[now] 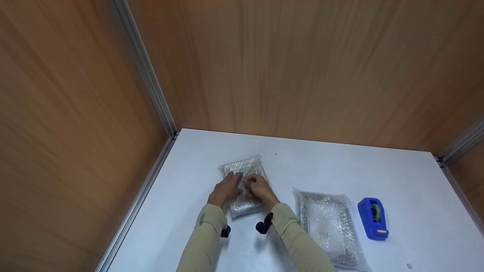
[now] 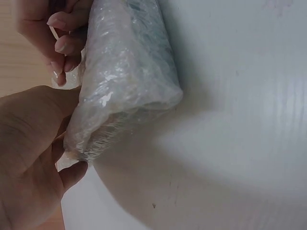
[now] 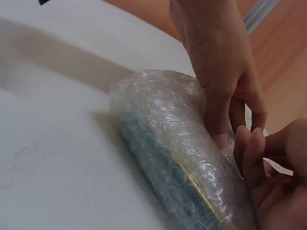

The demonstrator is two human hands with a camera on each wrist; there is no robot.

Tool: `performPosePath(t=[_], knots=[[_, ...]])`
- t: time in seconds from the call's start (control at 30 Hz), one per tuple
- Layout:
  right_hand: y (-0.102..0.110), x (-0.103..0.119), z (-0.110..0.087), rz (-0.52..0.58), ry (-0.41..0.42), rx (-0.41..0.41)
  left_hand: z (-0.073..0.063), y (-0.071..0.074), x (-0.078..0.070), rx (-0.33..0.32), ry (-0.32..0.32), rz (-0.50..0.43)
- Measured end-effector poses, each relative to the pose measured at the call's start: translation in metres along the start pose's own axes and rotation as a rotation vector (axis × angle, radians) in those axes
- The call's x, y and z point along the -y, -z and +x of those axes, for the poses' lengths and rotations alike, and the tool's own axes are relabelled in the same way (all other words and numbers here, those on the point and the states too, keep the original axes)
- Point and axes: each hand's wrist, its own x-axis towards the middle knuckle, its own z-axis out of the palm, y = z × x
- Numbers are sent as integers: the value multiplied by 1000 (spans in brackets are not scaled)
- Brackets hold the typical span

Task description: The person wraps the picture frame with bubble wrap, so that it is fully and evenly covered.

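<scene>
A flat parcel in clear bubble wrap (image 1: 244, 166) lies on the white table, with both hands over it. My left hand (image 1: 227, 187) grips the wrap along one side, its thumb (image 3: 219, 129) pressing on the top face. Beside it, my right hand (image 1: 261, 189) has curled fingers that pinch the loose edge of the wrap, fingertips close to the left thumb. The left wrist view shows a bubble-wrap fold (image 2: 115, 120) bunched at the left fingers. Through the wrap, the right wrist view shows a bluish side (image 3: 158, 167) and a yellowish line.
To the right lies a larger bubble-wrapped flat item (image 1: 327, 226), next to the right forearm. A blue tape dispenser (image 1: 372, 219) stands farther right. Wooden panels (image 1: 302, 75) rise behind and at the left, with a metal rail (image 1: 147, 71) along the corner.
</scene>
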Motion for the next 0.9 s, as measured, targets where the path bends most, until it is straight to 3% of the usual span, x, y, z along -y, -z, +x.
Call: performPosePath(t=[0.27, 0.57, 0.73, 0.9], knots=[[3, -1, 2, 35, -73, 15, -1, 1, -2, 25, -20, 9], [6, 3, 0, 12, -80, 35, -1, 2, -2, 33, -94, 160], [5, 7, -1, 19, -104, 24, 1, 2, -4, 54, -72, 191], [0, 14, 1, -40, -135, -44, 2, 4, -8, 75, -21, 178]])
